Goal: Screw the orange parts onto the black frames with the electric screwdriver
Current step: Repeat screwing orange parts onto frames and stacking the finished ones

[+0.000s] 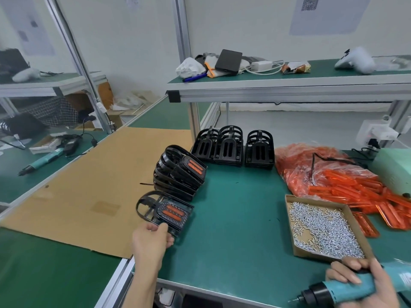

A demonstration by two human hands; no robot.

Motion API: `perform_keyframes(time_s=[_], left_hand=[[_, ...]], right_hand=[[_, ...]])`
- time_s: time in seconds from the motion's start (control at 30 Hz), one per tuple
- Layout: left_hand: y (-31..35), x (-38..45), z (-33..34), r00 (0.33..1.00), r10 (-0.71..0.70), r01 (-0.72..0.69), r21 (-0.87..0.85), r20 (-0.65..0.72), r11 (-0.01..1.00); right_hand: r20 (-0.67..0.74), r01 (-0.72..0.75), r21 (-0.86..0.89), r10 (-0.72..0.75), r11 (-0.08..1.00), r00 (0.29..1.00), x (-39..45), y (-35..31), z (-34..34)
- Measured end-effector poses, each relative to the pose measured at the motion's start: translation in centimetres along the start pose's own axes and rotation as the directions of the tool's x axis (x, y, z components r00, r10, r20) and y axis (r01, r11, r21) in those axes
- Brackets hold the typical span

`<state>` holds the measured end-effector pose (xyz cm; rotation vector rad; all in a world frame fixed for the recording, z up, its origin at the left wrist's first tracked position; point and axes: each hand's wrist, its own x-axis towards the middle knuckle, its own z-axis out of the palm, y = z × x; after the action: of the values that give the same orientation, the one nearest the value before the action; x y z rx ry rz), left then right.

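Left hand (153,238) pinches the near edge of a black plastic frame with two orange inserts fitted (165,211), thumb on top, fingers curled underneath; the frame is at the left edge of the green bench mat (240,230), its rounded end over the brown cardboard sheet (95,185). Right hand (364,283), at the lower right corner, is wrapped around the teal-bodied electric screwdriver with black nose (340,290); the tool lies roughly level, bit pointing left, over the front of the bench. Just behind the held frame: a leaning stack of assembled black frames (178,174), top one showing its orange strips. Further back, under the upper shelf, two groups of bare black frames standing upright (233,147), side by side. Just beyond the right hand: a shallow brown cardboard tray of small silver screws (322,227), tray edge near the fingers; whether they touch cannot be told. Behind and right of the tray: a loose pile of translucent orange plastic parts (347,190), partly in an orange-tinted plastic bag (298,161), with a black cable (322,161) running across it. Pale green box (393,172) at far right. Upper green shelf (333,74) carries a black flat case (228,62), white charger with cord (262,65), blue pen (193,77) and a white handheld controller (355,61). Neighbouring bench at left holds a second teal screwdriver (42,162).
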<state>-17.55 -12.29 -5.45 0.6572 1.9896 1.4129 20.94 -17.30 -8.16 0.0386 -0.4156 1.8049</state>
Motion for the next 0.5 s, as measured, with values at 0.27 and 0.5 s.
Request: perform_keyframes(time_s=[0.27, 0.5], left_hand=[[-1.3, 1.5, 1.3, 0.994, -0.08, 0.079, -0.017, -0.075, 0.997], [-1.3, 1.2, 0.5, 0.997, -0.073, 0.077, 0.138, -0.03, 0.987]], right_hand=[[-0.059, 0.093, 0.031, -0.091, 0.995, 0.994, 1.5, -0.1, -1.4], [-0.46, 0.298, 0.026, -0.254, 0.954, 0.851, 1.7, -2.3, -3.4]])
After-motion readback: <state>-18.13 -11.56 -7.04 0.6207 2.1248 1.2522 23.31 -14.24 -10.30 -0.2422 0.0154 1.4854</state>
